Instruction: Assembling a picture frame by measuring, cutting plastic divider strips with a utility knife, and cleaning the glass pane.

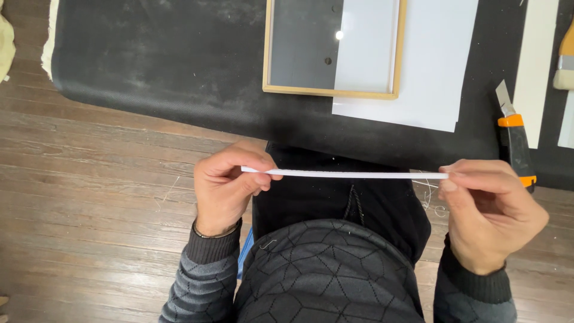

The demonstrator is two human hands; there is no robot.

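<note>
Both hands [230,188] pinch strip [353,174]

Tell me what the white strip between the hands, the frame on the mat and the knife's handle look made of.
White strip: thin, matte, stays straight, so likely card or foam board; it is seen edge-on, so uncertain. Frame: pale bare wood by its light tan colour, around a grey panel, maybe glass given the bright glint. Utility knife: black and orange handle, plastic-looking, with a metal blade.

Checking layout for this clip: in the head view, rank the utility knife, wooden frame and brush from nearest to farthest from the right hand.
From the right hand:
1. Utility knife, just above it on the black mat.
2. Brush, top right edge.
3. Wooden frame, top centre, up and to the left.
</note>
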